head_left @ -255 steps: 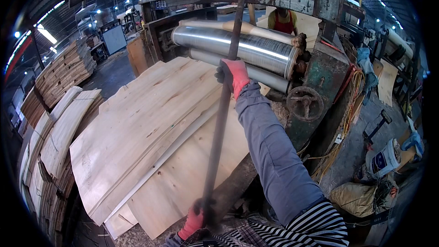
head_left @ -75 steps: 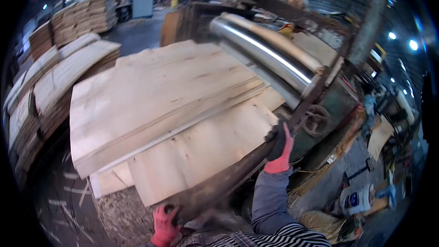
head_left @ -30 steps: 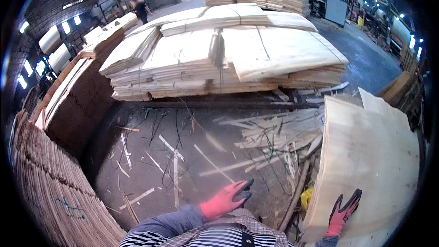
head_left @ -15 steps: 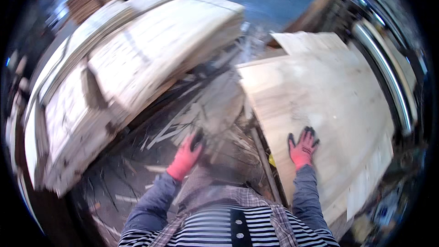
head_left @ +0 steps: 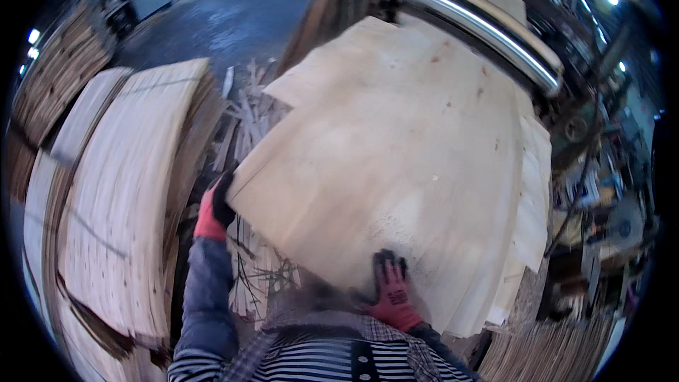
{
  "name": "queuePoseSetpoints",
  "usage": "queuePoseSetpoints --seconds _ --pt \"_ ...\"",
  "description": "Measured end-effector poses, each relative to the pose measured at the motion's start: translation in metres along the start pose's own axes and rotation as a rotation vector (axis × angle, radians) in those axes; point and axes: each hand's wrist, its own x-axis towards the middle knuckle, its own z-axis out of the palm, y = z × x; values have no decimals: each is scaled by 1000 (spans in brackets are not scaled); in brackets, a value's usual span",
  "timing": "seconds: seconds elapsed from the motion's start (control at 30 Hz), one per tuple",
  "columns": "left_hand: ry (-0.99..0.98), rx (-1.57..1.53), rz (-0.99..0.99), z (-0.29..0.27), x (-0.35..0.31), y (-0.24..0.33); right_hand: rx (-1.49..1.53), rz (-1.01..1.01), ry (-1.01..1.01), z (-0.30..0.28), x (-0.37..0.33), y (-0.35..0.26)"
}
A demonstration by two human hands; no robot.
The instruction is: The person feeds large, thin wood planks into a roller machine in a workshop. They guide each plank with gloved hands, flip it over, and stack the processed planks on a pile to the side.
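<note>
Pale wood veneer sheets (head_left: 382, 148) lie in a loose, slightly fanned pile in front of me. My left hand (head_left: 214, 207), in a red glove with black fingertips, is at the near left corner of the top veneer sheet, closed on its edge; part of the fingers is hidden there. My right hand (head_left: 393, 294), gloved the same way, rests palm down on the near part of the sheet with its fingers apart. A light patch of dust or crumbs lies on the wood just ahead of it.
A shiny metal roller (head_left: 481, 28) of a machine runs along the far side of the pile. Tall stacks of veneer (head_left: 131, 198) stand at the left. Wood scraps (head_left: 247, 113) litter the floor between. More stacked sheets (head_left: 548, 350) sit at the near right.
My view has turned right, toward the roller. My left hand has gone from hanging over the scraps to the sheet's left corner. My right hand now lies nearer the sheet's near edge.
</note>
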Motion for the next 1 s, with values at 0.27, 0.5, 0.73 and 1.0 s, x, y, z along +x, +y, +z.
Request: queuePoseSetpoints --seconds 0.27,0.5,0.73,1.0 --pt "-483 418 23 104 -27 37 -53 117 -53 -19 37 -23" --pt "-354 -64 -854 180 -23 119 -185 393 205 6 18 10" --pt "-437 -17 -369 179 63 45 -219 308 481 -44 143 67" --pt "-497 925 256 143 3 37 -638 515 554 -67 285 250"
